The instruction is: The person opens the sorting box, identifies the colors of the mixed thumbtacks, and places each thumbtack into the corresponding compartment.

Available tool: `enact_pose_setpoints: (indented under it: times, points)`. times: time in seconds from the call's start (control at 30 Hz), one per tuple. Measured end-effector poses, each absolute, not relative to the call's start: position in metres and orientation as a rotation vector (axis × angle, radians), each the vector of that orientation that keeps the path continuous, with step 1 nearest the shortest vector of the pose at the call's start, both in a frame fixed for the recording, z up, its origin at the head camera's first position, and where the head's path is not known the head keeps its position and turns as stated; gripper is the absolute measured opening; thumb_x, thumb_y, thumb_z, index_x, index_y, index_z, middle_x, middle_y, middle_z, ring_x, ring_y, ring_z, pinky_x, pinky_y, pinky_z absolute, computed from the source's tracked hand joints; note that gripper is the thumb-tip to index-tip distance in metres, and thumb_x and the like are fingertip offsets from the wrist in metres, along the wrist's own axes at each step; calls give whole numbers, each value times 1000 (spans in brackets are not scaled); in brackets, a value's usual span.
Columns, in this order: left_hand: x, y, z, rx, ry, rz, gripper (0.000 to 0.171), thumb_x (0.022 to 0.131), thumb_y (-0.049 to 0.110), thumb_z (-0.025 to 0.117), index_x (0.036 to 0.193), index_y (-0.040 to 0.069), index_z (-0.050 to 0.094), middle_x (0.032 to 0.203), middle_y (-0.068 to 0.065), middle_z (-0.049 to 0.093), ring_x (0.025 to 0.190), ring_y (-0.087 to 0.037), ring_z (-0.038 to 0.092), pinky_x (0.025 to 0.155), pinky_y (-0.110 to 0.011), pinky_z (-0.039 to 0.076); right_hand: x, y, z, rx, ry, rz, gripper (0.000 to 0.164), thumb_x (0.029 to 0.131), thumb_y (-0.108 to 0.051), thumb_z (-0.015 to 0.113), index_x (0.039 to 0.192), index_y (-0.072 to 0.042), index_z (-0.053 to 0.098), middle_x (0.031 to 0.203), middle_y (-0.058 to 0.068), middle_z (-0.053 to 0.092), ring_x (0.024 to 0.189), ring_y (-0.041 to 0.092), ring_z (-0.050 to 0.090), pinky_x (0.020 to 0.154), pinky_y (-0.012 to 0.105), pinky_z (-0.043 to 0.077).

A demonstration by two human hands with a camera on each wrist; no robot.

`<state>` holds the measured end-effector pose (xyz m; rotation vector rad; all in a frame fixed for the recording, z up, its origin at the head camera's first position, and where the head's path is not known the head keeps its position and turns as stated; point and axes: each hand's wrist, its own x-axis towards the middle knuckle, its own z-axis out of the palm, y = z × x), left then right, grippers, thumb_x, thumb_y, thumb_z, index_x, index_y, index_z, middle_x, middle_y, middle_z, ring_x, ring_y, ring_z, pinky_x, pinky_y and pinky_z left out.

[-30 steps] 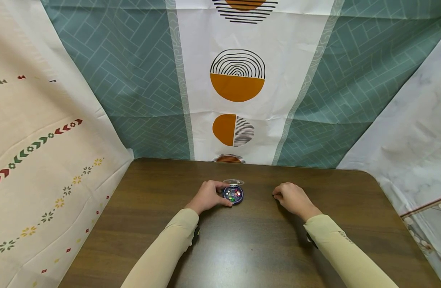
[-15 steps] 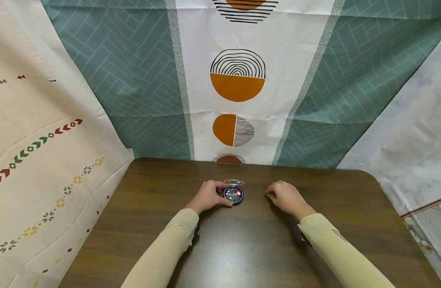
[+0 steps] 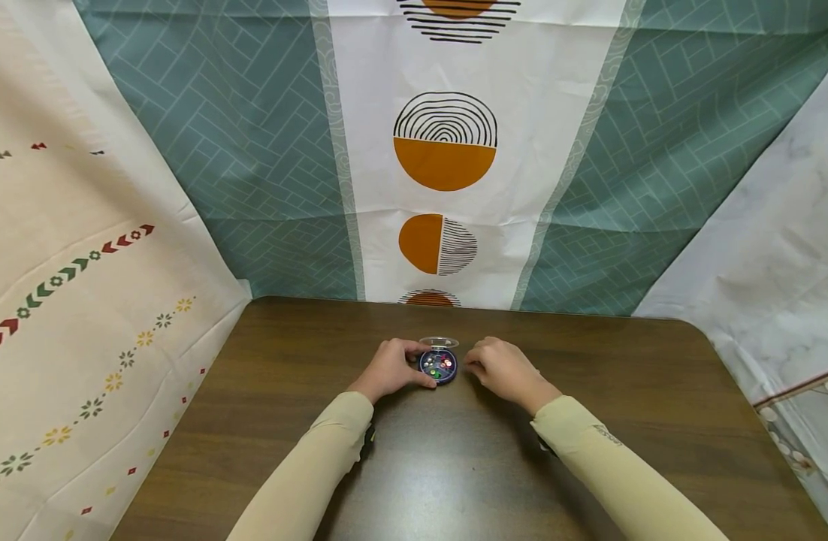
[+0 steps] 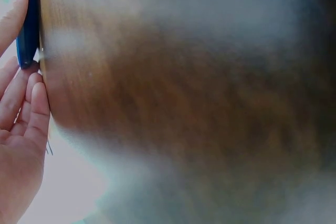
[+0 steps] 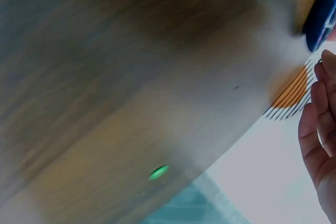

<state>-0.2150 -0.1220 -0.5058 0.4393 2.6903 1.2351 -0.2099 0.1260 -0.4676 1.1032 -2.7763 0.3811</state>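
Note:
A round dark-blue case (image 3: 438, 366) rests on the brown table, its clear lid (image 3: 439, 343) raised at the back. Several small red, green and white pieces (image 3: 435, 373) lie in its compartments. My left hand (image 3: 395, 364) grips the case from the left, thumb in front and fingers behind; the left wrist view shows the case (image 4: 28, 27) edge-on at the thumb. Just right of the case is my right hand (image 3: 503, 367), thumb and index fingertip together. In the right wrist view a tiny dark piece (image 5: 320, 61) shows between those fingertips, too small to identify.
The wooden table (image 3: 414, 458) extends around both hands. A teal and white patterned cloth (image 3: 448, 165) hangs behind its far edge, with pale cloths at both sides. A bright green oval spot (image 5: 158, 171) shows on the tabletop in the right wrist view.
My right hand has moved left across the table, closing in on the case with its fingertips still pinched. The left hand and the case have stayed in place.

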Motion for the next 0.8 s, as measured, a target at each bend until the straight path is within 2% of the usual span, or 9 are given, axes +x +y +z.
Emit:
enact_pose_setpoints:
  times: [0.33,0.53,0.8]
  points:
    - [-214,-122,-506,437,2667,1266,62,61,43,83,116,21,65,100,10,61,84,-9,54,72,-23,45,-206,89,-465,1242,-2720,397,11,84,-17,68,94,-20,72,91,-10,62,85,8,53,77,27,45]
    - [-214,-122,-506,442,2654,1276,62,61,43,83,116,22,65,99,10,60,84,-9,55,73,-24,45,-204,85,-473,1252,-2708,365,11,84,-16,68,92,-22,71,92,-10,63,90,9,55,81,29,45]
    - [-215,-123,-508,458,2655,1294,63,60,43,84,116,21,65,98,10,61,83,-8,55,71,-24,46,-203,86,-476,1248,-2711,352,14,83,-14,69,93,-23,71,90,-10,63,87,9,55,79,29,45]
